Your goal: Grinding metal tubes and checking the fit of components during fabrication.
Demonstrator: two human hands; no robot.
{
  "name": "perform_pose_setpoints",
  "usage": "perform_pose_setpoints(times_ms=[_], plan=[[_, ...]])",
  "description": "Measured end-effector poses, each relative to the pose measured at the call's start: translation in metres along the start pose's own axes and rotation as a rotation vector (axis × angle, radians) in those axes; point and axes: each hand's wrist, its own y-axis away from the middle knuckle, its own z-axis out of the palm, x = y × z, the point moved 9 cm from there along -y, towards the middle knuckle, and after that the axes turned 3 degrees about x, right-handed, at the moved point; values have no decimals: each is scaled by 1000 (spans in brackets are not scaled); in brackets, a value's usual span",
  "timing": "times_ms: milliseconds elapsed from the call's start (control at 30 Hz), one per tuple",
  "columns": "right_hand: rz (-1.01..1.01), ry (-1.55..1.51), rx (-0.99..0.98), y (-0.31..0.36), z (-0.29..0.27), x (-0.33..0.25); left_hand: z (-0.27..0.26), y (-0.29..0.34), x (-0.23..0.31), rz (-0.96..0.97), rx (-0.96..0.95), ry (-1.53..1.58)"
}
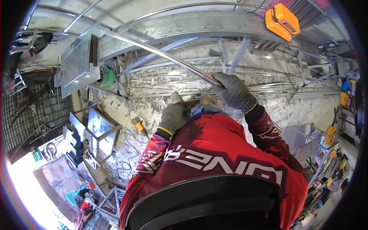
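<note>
A long shiny metal tube [165, 53] slants from the bench at the upper left down toward me. My right hand [234, 92], in a grey knit glove, is closed around its near end. My left hand [174, 117], gloved the same way, is low in front of my body, left of the tube's near end and apart from it. Its fingers look curled inward, and their tips are in dark shadow, so I cannot make out what lies in them. The tips of two light shoes show just beyond it.
A long metal beam [184, 28] crosses ahead, with an orange tool battery or charger [282, 22] at its right. Thin metal rods [264, 88] lie below it. A sheet-metal panel [78, 61] stands left. A yellow power tool [138, 124] and its cord lie on the floor.
</note>
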Motion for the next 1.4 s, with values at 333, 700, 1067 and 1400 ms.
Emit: perform_pose_setpoints(times_ms=[333, 700, 1067, 1400], plan=[[-102, -79, 20, -1, 16, -3, -117, 13, 80, 307, 678, 368], [-36, -4, 29, 2, -2, 1, -52, 16, 31, 26, 368, 425], [-107, 132, 23, 4, 7, -1, -127, -10, -7, -19, 660, 332], [-112, 166, -90, 24, -4, 7, -173, 24, -128, -236, 825, 373]])
